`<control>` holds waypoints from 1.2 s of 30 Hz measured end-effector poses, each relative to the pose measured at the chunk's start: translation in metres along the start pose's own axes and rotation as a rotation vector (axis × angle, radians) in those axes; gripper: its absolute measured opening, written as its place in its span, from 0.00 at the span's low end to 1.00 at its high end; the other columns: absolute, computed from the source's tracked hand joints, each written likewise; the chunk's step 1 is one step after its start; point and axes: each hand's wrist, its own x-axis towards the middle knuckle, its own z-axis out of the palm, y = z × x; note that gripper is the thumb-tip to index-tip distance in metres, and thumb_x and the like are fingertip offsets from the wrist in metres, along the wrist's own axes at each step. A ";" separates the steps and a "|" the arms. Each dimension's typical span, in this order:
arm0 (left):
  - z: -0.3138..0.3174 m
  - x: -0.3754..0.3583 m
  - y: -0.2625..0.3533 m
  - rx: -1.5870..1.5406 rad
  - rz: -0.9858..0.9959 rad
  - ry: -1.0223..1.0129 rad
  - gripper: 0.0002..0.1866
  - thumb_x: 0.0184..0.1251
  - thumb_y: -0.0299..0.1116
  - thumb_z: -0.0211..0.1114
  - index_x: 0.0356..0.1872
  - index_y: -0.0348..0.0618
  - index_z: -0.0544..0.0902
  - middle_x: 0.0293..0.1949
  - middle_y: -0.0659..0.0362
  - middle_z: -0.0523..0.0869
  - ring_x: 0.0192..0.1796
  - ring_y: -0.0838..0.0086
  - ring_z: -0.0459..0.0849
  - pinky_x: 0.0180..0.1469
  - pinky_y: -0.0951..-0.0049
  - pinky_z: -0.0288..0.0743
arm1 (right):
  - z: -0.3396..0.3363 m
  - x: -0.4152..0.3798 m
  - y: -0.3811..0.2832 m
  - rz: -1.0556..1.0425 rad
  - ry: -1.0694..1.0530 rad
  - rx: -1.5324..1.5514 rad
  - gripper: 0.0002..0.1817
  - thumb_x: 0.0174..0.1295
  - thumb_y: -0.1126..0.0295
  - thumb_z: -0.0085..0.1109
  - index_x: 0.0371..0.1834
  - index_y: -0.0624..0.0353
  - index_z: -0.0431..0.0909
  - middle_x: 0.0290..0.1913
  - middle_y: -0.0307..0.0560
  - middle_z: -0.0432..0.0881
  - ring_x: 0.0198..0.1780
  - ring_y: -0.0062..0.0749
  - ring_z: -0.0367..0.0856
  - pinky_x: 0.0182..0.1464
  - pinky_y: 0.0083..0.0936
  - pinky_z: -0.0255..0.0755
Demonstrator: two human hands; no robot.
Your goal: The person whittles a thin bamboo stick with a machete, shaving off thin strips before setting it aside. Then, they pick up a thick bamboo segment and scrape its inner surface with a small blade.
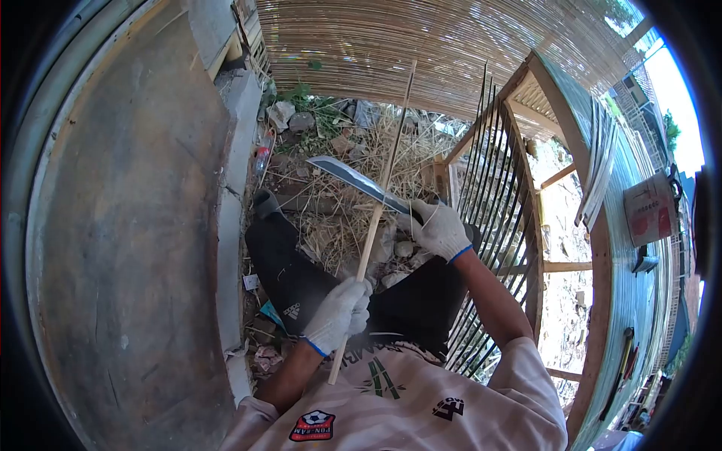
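My left hand (339, 316), in a white glove with a blue cuff, is closed around the lower part of a long, thin bamboo strip (371, 231). The strip slants up and away from my lap, pale at the near end and darker toward its far tip. My right hand (441, 228), gloved the same way, grips the dark handle of a machete (353, 177). Its long blade points to the left and crosses the strip just beyond the middle, overlapping it in this view.
Dry shavings and rubble (331, 203) cover the ground between my legs. A brown board (128, 240) stands at left. On the right, dark thin rods (492, 180) lean by a wooden frame (598, 301), whose top carries a cardboard box (648, 210) and tools (626, 353). A slatted bamboo screen (376, 45) hangs ahead.
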 end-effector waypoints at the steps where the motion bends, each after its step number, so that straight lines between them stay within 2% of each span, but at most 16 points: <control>1: 0.000 -0.004 -0.001 0.012 -0.028 -0.001 0.08 0.88 0.38 0.53 0.44 0.50 0.77 0.21 0.74 0.64 0.16 0.86 0.59 0.17 0.79 0.53 | 0.001 -0.001 0.001 -0.006 0.004 0.002 0.21 0.71 0.46 0.62 0.46 0.53 0.83 0.31 0.55 0.87 0.36 0.56 0.89 0.40 0.49 0.81; 4: 0.000 -0.001 -0.003 0.016 -0.043 -0.008 0.08 0.88 0.38 0.53 0.45 0.50 0.77 0.21 0.74 0.63 0.16 0.86 0.58 0.17 0.79 0.53 | 0.003 -0.028 -0.009 -0.260 -0.095 0.057 0.25 0.70 0.40 0.63 0.46 0.53 0.82 0.32 0.54 0.87 0.36 0.54 0.89 0.41 0.48 0.82; 6: -0.003 0.007 -0.001 -0.019 -0.058 -0.009 0.08 0.88 0.37 0.53 0.45 0.50 0.77 0.21 0.74 0.63 0.16 0.86 0.58 0.18 0.79 0.52 | 0.013 -0.037 -0.013 -0.436 -0.012 0.038 0.26 0.68 0.40 0.64 0.47 0.53 0.82 0.32 0.52 0.88 0.37 0.53 0.89 0.42 0.48 0.82; 10: -0.005 -0.005 -0.005 0.037 -0.088 0.023 0.08 0.87 0.38 0.53 0.45 0.50 0.77 0.21 0.74 0.63 0.16 0.86 0.58 0.17 0.79 0.52 | 0.012 -0.008 0.003 0.038 -0.073 0.059 0.22 0.71 0.43 0.63 0.44 0.53 0.82 0.32 0.55 0.87 0.36 0.55 0.89 0.41 0.49 0.81; 11: -0.006 -0.008 -0.007 0.033 -0.099 0.000 0.08 0.87 0.38 0.54 0.45 0.50 0.77 0.21 0.74 0.63 0.16 0.86 0.58 0.17 0.79 0.53 | 0.007 -0.007 0.006 0.073 -0.073 0.091 0.23 0.72 0.43 0.63 0.44 0.53 0.82 0.32 0.56 0.87 0.36 0.57 0.89 0.41 0.49 0.81; 12: -0.007 -0.010 -0.007 0.026 -0.106 -0.021 0.08 0.87 0.38 0.54 0.44 0.50 0.77 0.21 0.74 0.64 0.16 0.86 0.58 0.17 0.79 0.53 | 0.003 -0.009 0.000 0.057 -0.071 0.092 0.23 0.72 0.43 0.63 0.44 0.53 0.82 0.32 0.56 0.87 0.36 0.57 0.89 0.41 0.49 0.81; 15: -0.004 0.001 -0.005 -0.001 -0.068 0.011 0.08 0.87 0.38 0.54 0.44 0.50 0.77 0.21 0.74 0.64 0.15 0.86 0.59 0.17 0.79 0.53 | 0.012 -0.038 -0.011 -0.336 -0.133 0.096 0.19 0.69 0.52 0.67 0.52 0.54 0.85 0.34 0.56 0.88 0.38 0.56 0.89 0.42 0.46 0.83; 18: -0.004 0.005 -0.004 0.006 -0.066 0.045 0.08 0.87 0.38 0.53 0.44 0.50 0.77 0.20 0.74 0.64 0.14 0.85 0.59 0.16 0.78 0.52 | 0.022 -0.026 -0.002 -0.227 -0.118 0.094 0.18 0.67 0.58 0.66 0.54 0.54 0.85 0.35 0.57 0.88 0.39 0.57 0.89 0.42 0.47 0.83; 20: -0.004 0.006 0.001 0.030 -0.060 0.031 0.09 0.87 0.38 0.53 0.44 0.50 0.77 0.20 0.74 0.64 0.14 0.86 0.59 0.16 0.78 0.52 | 0.021 -0.024 -0.007 -0.133 -0.118 0.042 0.18 0.67 0.58 0.66 0.55 0.55 0.85 0.35 0.58 0.88 0.39 0.58 0.88 0.42 0.48 0.82; 22: 0.000 0.003 -0.001 -0.008 -0.047 0.036 0.08 0.87 0.37 0.53 0.43 0.50 0.77 0.20 0.74 0.64 0.14 0.86 0.58 0.15 0.78 0.52 | 0.028 -0.026 -0.010 -0.172 -0.055 0.128 0.24 0.70 0.43 0.65 0.48 0.55 0.83 0.31 0.55 0.87 0.36 0.56 0.89 0.40 0.49 0.81; 26: 0.000 0.001 0.007 -0.018 -0.043 0.057 0.08 0.87 0.37 0.53 0.43 0.50 0.77 0.20 0.74 0.63 0.14 0.86 0.58 0.15 0.78 0.52 | 0.020 -0.033 -0.015 -0.360 -0.034 0.107 0.22 0.70 0.45 0.65 0.47 0.53 0.83 0.31 0.54 0.87 0.36 0.57 0.88 0.39 0.48 0.81; 27: 0.000 -0.004 0.004 -0.028 -0.060 0.045 0.08 0.87 0.37 0.53 0.43 0.50 0.77 0.20 0.74 0.63 0.14 0.85 0.58 0.15 0.78 0.53 | 0.033 -0.023 -0.001 -0.251 -0.041 0.101 0.22 0.70 0.44 0.65 0.47 0.52 0.84 0.31 0.53 0.87 0.36 0.57 0.89 0.39 0.47 0.82; 28: 0.000 -0.008 -0.001 -0.031 -0.077 0.049 0.08 0.87 0.37 0.53 0.43 0.50 0.77 0.20 0.74 0.63 0.14 0.85 0.58 0.15 0.78 0.53 | 0.018 -0.015 -0.007 -0.150 -0.076 0.050 0.16 0.66 0.55 0.67 0.45 0.56 0.83 0.34 0.56 0.87 0.37 0.59 0.88 0.40 0.49 0.82; 31: -0.003 0.001 0.000 -0.038 -0.056 0.047 0.09 0.88 0.38 0.53 0.43 0.51 0.77 0.20 0.74 0.63 0.14 0.85 0.58 0.15 0.78 0.53 | 0.020 -0.019 -0.014 -0.118 -0.049 0.059 0.16 0.66 0.54 0.67 0.44 0.56 0.82 0.33 0.56 0.86 0.37 0.58 0.88 0.41 0.48 0.82; 33: -0.005 0.000 0.000 -0.025 -0.056 0.047 0.07 0.87 0.37 0.53 0.44 0.51 0.77 0.20 0.74 0.64 0.15 0.85 0.59 0.16 0.78 0.52 | 0.022 -0.030 -0.017 -0.232 -0.033 0.087 0.25 0.69 0.40 0.64 0.46 0.52 0.84 0.32 0.53 0.87 0.36 0.55 0.89 0.38 0.48 0.82; 36: -0.002 -0.002 0.005 -0.006 -0.058 0.049 0.07 0.86 0.37 0.53 0.44 0.51 0.76 0.21 0.74 0.64 0.15 0.85 0.59 0.16 0.78 0.52 | 0.020 -0.025 -0.011 -0.321 -0.070 0.003 0.25 0.68 0.40 0.64 0.45 0.53 0.85 0.33 0.54 0.88 0.37 0.55 0.89 0.40 0.48 0.82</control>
